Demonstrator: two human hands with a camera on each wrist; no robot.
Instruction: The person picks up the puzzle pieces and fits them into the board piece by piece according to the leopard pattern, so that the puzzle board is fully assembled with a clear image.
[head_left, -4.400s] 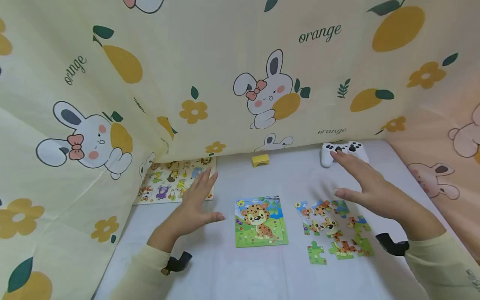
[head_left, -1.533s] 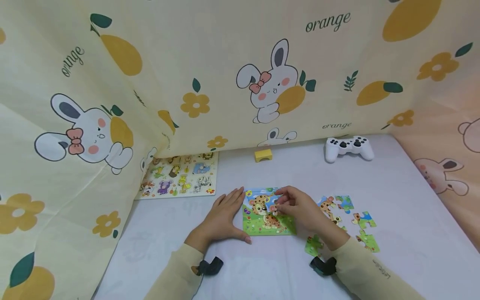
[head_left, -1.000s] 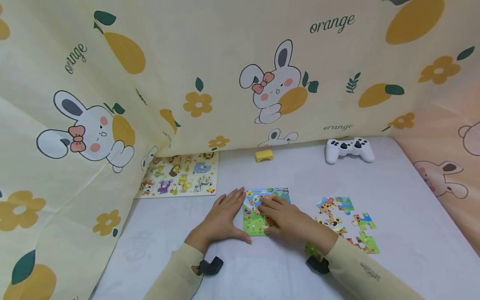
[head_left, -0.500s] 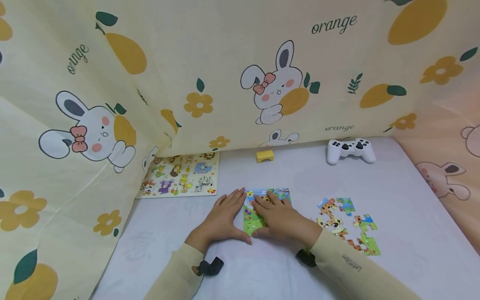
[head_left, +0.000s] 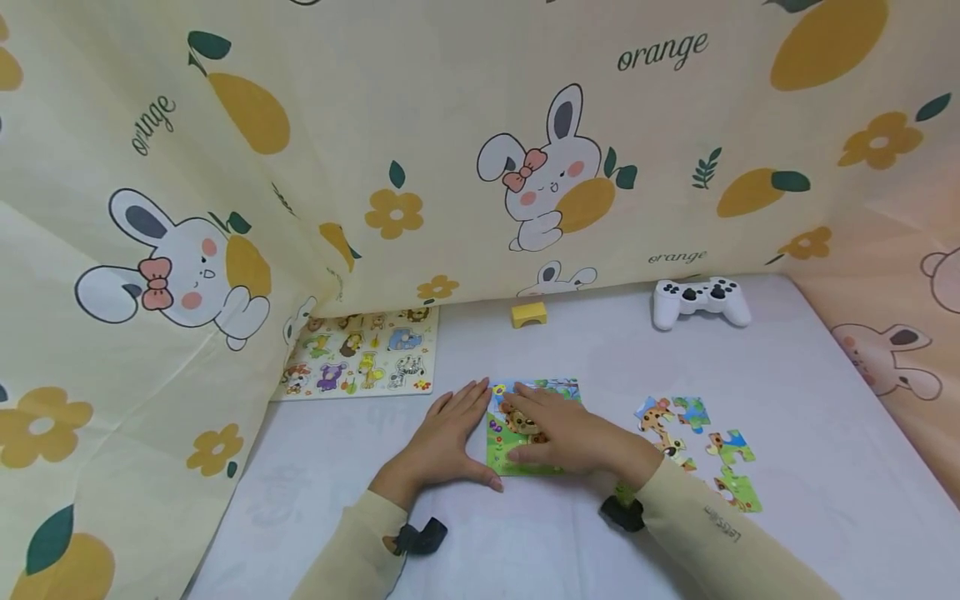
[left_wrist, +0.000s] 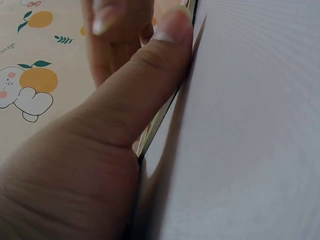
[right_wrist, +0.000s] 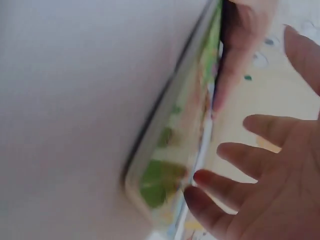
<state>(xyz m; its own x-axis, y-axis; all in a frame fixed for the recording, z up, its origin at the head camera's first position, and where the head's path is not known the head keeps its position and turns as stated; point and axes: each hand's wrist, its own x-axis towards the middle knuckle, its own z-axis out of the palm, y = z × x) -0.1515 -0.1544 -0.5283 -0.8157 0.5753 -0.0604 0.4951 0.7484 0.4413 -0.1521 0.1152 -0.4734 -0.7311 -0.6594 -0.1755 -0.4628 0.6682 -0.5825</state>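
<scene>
A leopard jigsaw board (head_left: 501,454) lies flat on the white table between both hands. Along its left edge rests the left hand (head_left: 442,437), fingers straight, thumb stretched out by the near corner; the left wrist view shows that thumb (left_wrist: 155,55) on the tabletop beside the board's rim. Over the board's right half is the right hand (head_left: 573,433), its fingers spread and nothing held. From the right wrist, separated fingers (right_wrist: 220,185) appear just above the board (right_wrist: 160,185); whether the fingertips touch it cannot be told. Much of the picture is hidden under this hand.
Loose jigsaw pieces (head_left: 662,442) lie to the right, a green one (head_left: 624,492) partly behind the right wrist. Farther back are a yellow arch block (head_left: 528,315), a white game controller (head_left: 701,302) and an animal puzzle board (head_left: 360,358). Printed cloth (head_left: 450,167) walls the table.
The right hand took a corner piece from the loose group, brought it onto the board's upper left, and let go. The left hand came to the board's left edge and stayed.
</scene>
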